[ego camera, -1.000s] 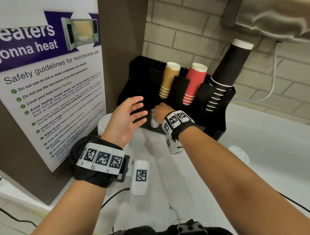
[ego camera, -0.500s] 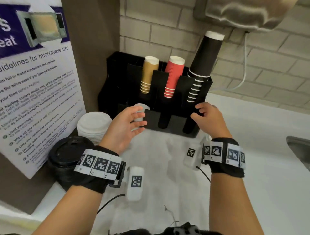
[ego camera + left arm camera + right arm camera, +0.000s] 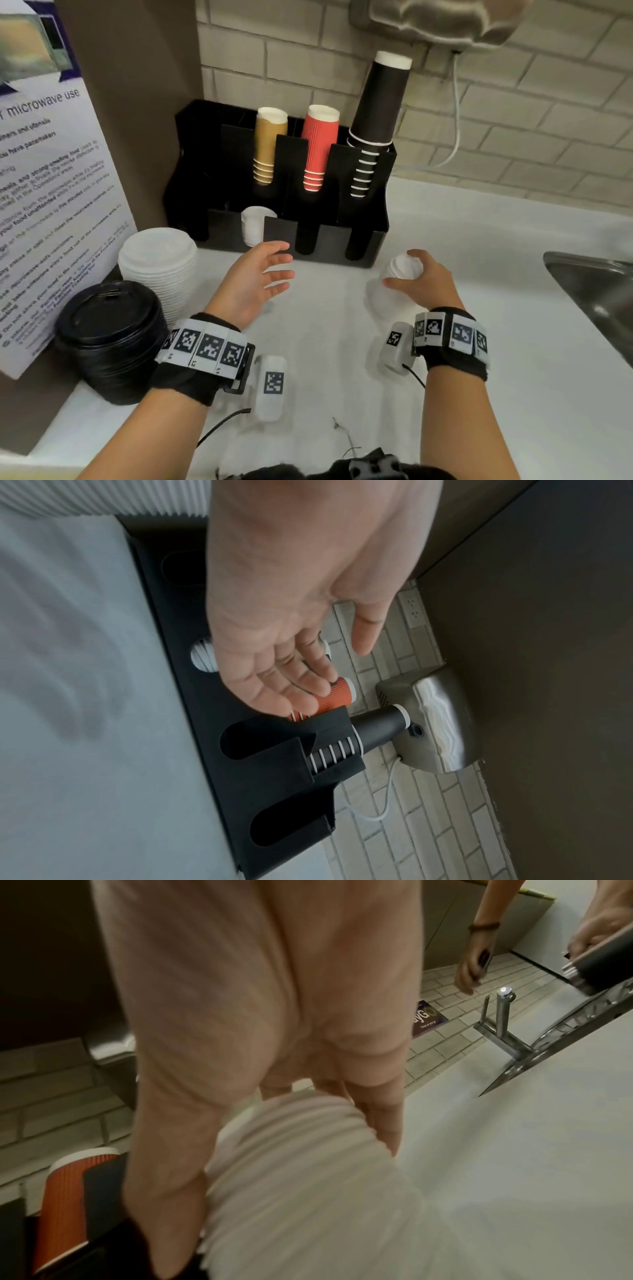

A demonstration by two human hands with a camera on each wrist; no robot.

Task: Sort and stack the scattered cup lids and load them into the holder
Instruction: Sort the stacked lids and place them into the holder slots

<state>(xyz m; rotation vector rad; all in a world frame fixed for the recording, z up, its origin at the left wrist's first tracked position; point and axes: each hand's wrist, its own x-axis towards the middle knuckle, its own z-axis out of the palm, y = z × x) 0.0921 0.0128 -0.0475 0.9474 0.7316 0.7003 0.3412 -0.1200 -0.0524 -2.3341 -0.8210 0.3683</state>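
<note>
The black holder (image 3: 322,240) stands against the brick wall with gold, red and black cups in its back slots. A short stack of small white lids (image 3: 255,224) sits in its front left slot, also seen as white lids (image 3: 202,656) in the left wrist view. My left hand (image 3: 281,263) hovers open just in front of that slot, holding nothing. To the right of the holder, my right hand (image 3: 404,270) grips a tilted stack of small white lids (image 3: 380,298) on the counter; its fingers and thumb wrap the lid stack (image 3: 291,1150).
A tall stack of large white lids (image 3: 157,260) and a stack of black lids (image 3: 109,329) stand at the left by the poster (image 3: 51,205). A steel sink (image 3: 589,291) lies at the right. A hand dryer (image 3: 438,20) hangs above.
My right hand left the holder's front left slot, moved right and took hold of a lid stack on the counter. My left hand drew back from the lids in the slot.
</note>
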